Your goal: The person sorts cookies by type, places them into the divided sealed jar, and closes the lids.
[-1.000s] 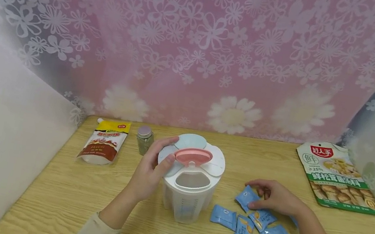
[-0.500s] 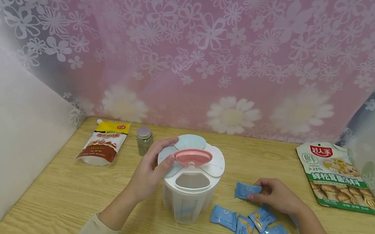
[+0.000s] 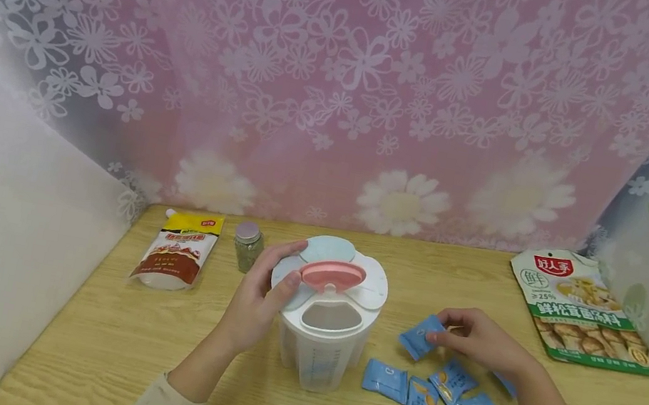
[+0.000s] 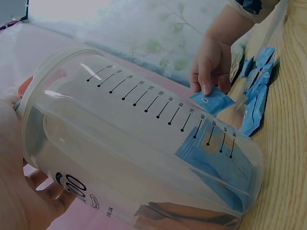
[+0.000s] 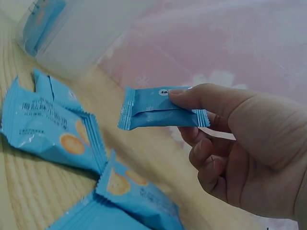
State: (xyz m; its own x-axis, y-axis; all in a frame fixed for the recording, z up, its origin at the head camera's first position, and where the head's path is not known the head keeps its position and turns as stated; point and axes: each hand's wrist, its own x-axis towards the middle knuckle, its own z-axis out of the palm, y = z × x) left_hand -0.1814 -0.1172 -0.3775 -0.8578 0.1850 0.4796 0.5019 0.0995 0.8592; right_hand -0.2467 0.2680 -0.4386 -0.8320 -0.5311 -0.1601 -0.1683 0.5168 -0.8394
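Observation:
My left hand point(image 3: 257, 303) grips the top of a clear plastic storage canister point(image 3: 321, 367), thumb on its white lid point(image 3: 372, 291). The lid has several coloured flaps; the pink flap point(image 3: 332, 276) stands raised behind an uncovered opening point(image 3: 333, 315). Through the canister wall in the left wrist view show a blue packet point(image 4: 225, 167) and a brown one point(image 4: 182, 215). To the right of the canister, my right hand point(image 3: 479, 340) pinches a small blue biscuit packet point(image 5: 144, 117) between thumb and fingers, above the table. Several more blue packets, some printed with round biscuits point(image 5: 72, 143), lie below that hand.
At the back left a yellow, white and brown pouch point(image 3: 178, 250) lies near a small jar point(image 3: 248, 247) with a purple lid. A green and white mushroom pouch point(image 3: 588, 314) lies at the back right. Flowered cloth point(image 3: 350, 91) hangs behind the wooden table point(image 3: 96, 350).
The right hand has lifted the biscuit packet off beside the others and turned it, drawing slightly up and away. The left hand keeps its grip on the canister.

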